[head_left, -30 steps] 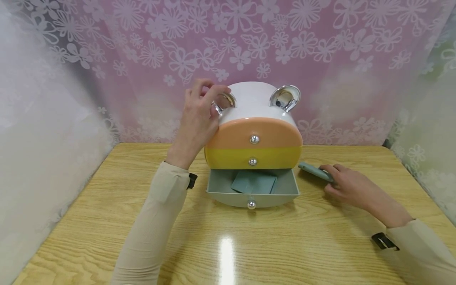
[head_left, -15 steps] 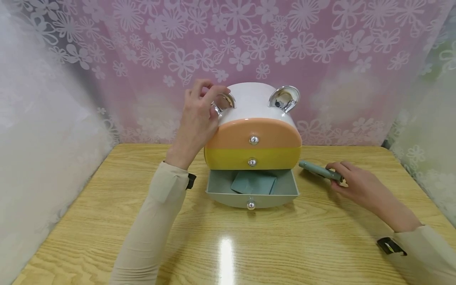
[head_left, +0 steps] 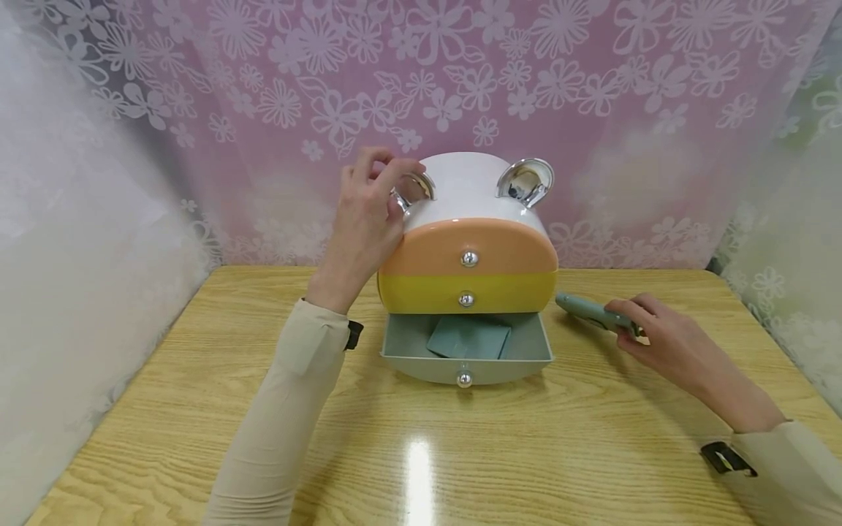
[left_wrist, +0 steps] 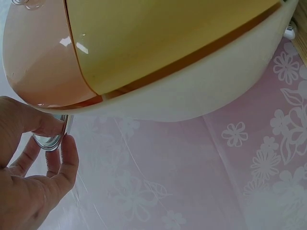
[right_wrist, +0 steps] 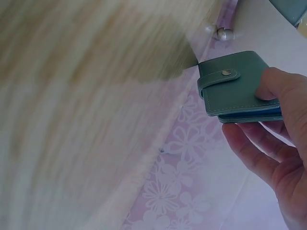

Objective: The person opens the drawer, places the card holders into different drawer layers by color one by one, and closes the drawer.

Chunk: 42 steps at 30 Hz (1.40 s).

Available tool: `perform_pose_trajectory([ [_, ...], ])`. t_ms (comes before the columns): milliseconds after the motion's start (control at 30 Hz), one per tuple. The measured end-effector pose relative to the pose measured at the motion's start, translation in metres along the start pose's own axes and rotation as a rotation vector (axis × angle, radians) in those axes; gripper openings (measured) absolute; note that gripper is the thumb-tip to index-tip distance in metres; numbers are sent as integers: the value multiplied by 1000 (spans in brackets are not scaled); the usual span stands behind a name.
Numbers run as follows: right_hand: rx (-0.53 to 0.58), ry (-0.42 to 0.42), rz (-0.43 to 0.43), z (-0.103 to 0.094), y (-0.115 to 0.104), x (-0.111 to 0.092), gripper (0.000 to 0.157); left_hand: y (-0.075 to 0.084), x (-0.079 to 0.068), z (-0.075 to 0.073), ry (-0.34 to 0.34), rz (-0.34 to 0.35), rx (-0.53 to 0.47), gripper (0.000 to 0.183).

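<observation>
A small desktop drawer box (head_left: 470,183) has a white top, chrome ears, and an orange, a yellow and a grey-green drawer. My left hand (head_left: 368,212) holds its left chrome ear (left_wrist: 50,143) between thumb and fingers. The bottom drawer (head_left: 421,371) is pulled out, and a flat teal item (head_left: 470,337) lies in it, its kind unclear. Right of the box, my right hand (head_left: 671,351) pinches a green snap-strap wallet (right_wrist: 235,79) by one end, thumb on top and fingers beneath. The wallet's far end points toward the box, just above or on the table; contact cannot be told.
The box stands on a wood-grain table (head_left: 500,467) toward its back edge. Behind it hangs a pink flowered cloth (head_left: 316,88). Pale sheets flank the table on the left and right. Round chrome knobs stick out from the drawer fronts.
My right hand has shifted a little to the right along the wallet's end, and the wallet has moved slightly right and turned. The left hand stays on the ear; the drawers have not moved.
</observation>
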State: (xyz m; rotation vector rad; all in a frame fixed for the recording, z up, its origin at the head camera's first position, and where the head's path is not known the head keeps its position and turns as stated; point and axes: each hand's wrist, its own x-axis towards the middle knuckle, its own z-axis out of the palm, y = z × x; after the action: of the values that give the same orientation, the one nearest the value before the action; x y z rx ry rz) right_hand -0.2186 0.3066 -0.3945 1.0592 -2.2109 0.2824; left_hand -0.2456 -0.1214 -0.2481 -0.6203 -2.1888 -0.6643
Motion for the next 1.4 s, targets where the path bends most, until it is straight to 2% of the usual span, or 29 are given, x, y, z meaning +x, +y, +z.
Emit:
perform_pose_trajectory([
  [567, -35, 45, 34, -7, -3, -4, 61, -1, -1, 0, 2, -1, 3, 43],
  [967, -27, 93, 18, -13, -4, -5, 56, 0, 0, -1, -17, -18, 21, 41],
  [1400, -28, 123, -21, -24, -19, -1, 49, 1, 0, -1, -26, -23, 21, 42],
])
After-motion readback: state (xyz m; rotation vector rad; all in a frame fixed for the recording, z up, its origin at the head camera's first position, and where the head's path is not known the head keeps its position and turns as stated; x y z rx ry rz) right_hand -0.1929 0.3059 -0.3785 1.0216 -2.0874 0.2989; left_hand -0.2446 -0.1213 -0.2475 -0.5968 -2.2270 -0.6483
